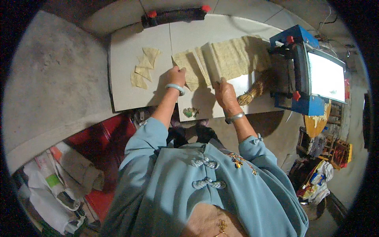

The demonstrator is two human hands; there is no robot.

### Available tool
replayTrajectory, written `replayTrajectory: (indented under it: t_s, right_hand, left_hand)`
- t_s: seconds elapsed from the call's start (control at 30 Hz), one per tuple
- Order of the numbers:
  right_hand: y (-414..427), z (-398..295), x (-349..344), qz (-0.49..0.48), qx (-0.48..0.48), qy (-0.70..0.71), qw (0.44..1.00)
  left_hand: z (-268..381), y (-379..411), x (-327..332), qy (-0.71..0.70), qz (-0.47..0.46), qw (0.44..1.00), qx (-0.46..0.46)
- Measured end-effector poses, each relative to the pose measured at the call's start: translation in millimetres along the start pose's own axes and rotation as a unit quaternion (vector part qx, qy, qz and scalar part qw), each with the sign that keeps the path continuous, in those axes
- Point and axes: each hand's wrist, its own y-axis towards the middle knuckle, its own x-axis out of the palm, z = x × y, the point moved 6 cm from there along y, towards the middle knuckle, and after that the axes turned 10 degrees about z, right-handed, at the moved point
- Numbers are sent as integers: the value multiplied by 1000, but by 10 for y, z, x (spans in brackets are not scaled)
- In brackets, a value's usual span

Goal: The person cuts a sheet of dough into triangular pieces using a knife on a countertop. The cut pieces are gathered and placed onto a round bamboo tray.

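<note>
A thin, speckled yellow-green sheet [231, 56], of dough or cloth, I cannot tell which, lies across the white tabletop [124, 97]. My left hand [176, 77] pinches the lower left corner of a cut piece [189, 66] at the sheet's left end. In my right hand [226, 94] is the near end of a long, flat grey tool [212, 63], which lies across the sheet; its exact kind is unclear. Narrow strips show between tool and cut piece. Several small, roughly triangular pieces [144, 65] lie left of my left hand. A tied straw bundle [251, 94] rests right of my right hand.
A blue-sided frame [314, 105] with red knobs and a bright panel [325, 77] stands at the table's right end. A black bar [177, 17] with red knobs lies along the far edge. Green scraps [191, 112] sit near the front edge. Bags [56, 189] are at lower left.
</note>
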Motion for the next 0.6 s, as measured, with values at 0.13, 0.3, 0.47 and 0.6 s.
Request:
replayTrajectory:
  t_s: [0.13, 0.3, 0.47, 0.6]
  right_hand:
    - [-98, -59, -180, 55, -103, -52, 992]
    - [-282, 83, -106, 13, -117, -104, 988]
    - [-365, 175, -19, 24, -150, -141, 978]
    - [-352, 224, 19, 7, -164, -170, 972]
  left_hand:
    - [-144, -162, -110, -143, -16, 982, -125]
    - [-152, -224, -127, -202, -4, 970, -135]
    - [-38, -259, -172, -188, -39, 971, -143]
    - [-5, -274, -184, -211, -44, 965, -148]
